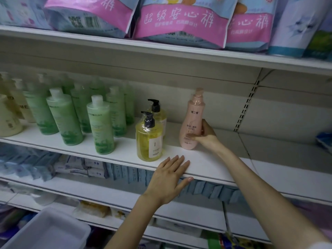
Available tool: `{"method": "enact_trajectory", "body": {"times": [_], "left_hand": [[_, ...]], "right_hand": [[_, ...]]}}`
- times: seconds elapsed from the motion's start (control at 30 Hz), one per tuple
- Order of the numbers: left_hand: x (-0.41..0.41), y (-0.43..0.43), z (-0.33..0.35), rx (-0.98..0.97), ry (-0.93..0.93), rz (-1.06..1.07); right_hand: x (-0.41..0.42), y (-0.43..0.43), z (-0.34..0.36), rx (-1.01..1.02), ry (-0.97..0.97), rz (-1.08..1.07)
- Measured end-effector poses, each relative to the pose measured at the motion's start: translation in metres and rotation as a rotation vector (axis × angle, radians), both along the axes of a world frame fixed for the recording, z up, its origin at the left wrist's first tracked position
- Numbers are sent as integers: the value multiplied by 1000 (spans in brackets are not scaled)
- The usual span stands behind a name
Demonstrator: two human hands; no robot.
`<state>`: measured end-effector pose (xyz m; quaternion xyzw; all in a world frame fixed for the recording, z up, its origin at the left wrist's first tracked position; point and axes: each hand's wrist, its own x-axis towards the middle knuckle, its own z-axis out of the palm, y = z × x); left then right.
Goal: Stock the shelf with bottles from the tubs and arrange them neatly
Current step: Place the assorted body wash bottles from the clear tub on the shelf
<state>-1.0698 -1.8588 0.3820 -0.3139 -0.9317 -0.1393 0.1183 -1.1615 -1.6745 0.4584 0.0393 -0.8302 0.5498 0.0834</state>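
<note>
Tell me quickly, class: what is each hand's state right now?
Left hand: open, fingers flat on the shelf edge.
Right hand: grips the pink bottle.

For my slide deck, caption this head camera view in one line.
Right hand holds a pink bottle upright on the shelf beside two yellow pump bottles; left hand rests on its edge.

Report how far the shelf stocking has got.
Done: green bottles stand in rows at the left, then two yellow bottles, one behind the other. In hand: the right hand holds a pink bottle upright on the shelf, right of the yellow ones; the left hand rests flat on its front edge. Left: the shelf right of it has room; the tub's visible part holds no bottles.
</note>
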Motion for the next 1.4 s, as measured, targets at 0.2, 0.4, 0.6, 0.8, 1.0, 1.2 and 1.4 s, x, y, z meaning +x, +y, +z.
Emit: {"method": "enact_trajectory", "body": {"times": [0.2,0.4,0.6,0.8,1.0,1.2,1.4], "left_hand": [[1,-1,3,-4,-31,2],[2,0,5,-10,-78,33],[15,18,10,184,-176,46],[62,79,8,312,-179,-90],[143,173,-49,373,-355,-188],[207,225,-158,323,-777,-143],[238,240,-250,353,-995,69]], "right_hand": [[-4,-3,-4,-29,9,-8],[11,-7,-6,39,-12,4],[72,41,-9,15,37,-76],[175,135,-18,-105,42,-244],[286,221,-83,-201,-109,-426],[373,278,-197,-191,-376,-587],[412,299,-308,-222,-589,-671]]}}
